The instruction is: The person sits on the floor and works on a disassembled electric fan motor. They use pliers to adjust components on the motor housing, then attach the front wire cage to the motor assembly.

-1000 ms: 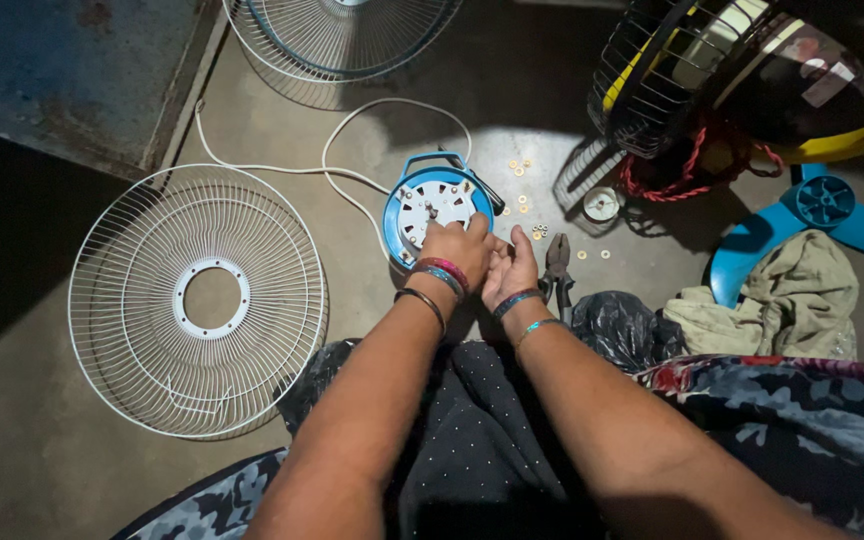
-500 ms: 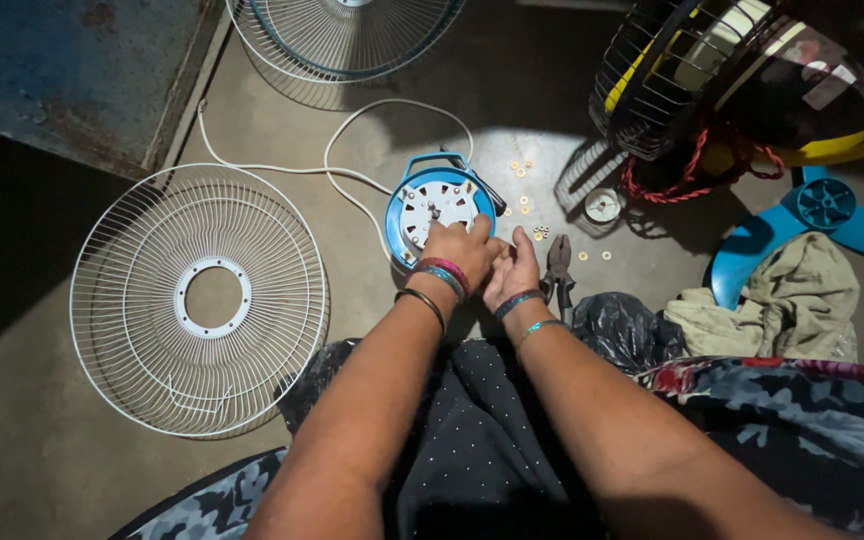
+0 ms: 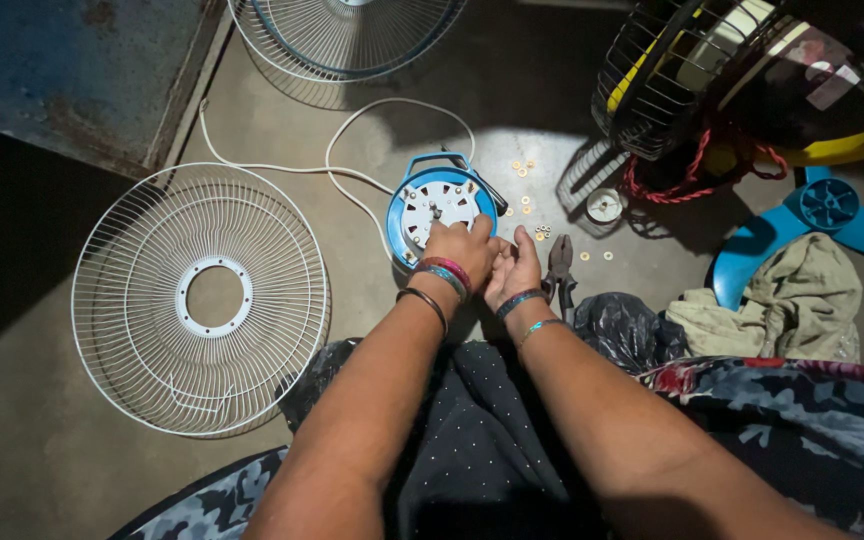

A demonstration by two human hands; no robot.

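A blue fan motor housing (image 3: 439,200) with a white round face and a short shaft lies on the concrete floor in front of me. My left hand (image 3: 462,248) rests on its near edge, fingers curled over the rim. My right hand (image 3: 514,268) sits right beside it, fingers bent and touching the left hand; what it pinches is hidden. A white power cord (image 3: 352,150) loops away from the housing toward the upper left.
A white wire fan guard (image 3: 202,300) lies at left, another guard (image 3: 342,35) at top. Pliers (image 3: 560,265) and small washers and screws (image 3: 532,205) lie right of the housing. A blue fan blade (image 3: 822,215), a cloth (image 3: 782,305) and a black caged fan (image 3: 712,70) sit at right.
Both hands stay on the near edge of the blue housing with only slight finger movement. Nothing else has moved.
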